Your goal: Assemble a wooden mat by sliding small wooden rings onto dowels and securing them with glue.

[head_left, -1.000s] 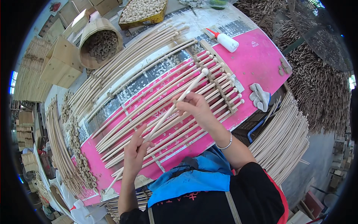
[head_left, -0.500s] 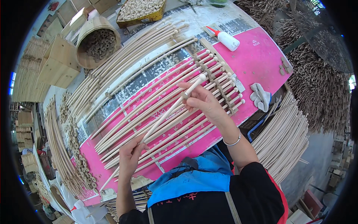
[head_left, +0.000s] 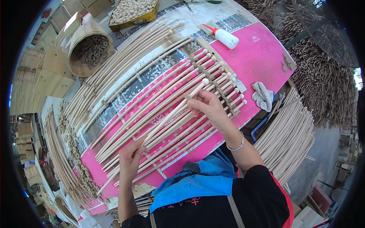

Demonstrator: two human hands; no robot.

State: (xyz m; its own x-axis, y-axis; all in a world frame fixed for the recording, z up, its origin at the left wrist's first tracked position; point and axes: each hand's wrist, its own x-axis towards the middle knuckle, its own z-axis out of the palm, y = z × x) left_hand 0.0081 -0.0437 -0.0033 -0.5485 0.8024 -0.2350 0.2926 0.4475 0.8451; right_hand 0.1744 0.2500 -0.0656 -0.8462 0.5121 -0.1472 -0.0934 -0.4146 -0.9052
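Note:
A long pale wooden stick (head_left: 167,121) with a round white ball (head_left: 205,81) on its far end slants across my front, above the other sticks. My left hand (head_left: 130,159) is closed round its lower part. Closer to the ball, my right hand (head_left: 210,109) pinches at the stick with thumb and fingers, beside a small wooden ring (head_left: 187,97) around it. The fingers partly hide the ring. Beneath lie several ball-ended sticks (head_left: 152,114), set side by side in a notched wooden rack (head_left: 217,81).
A white glue bottle (head_left: 227,38) with a red nozzle lies beyond the rack, a glove (head_left: 262,97) to the right. A wooden bucket (head_left: 72,62) of rings, a yellow tray (head_left: 150,17) of balls and loose rings (head_left: 81,167) are around the pink-covered table (head_left: 251,53). A fan (head_left: 323,34) stands far right.
The fingers of my right hand have drawn in from reaching across the stick to a pinch on its near side. My left hand keeps its hold. The whole view has shifted slightly.

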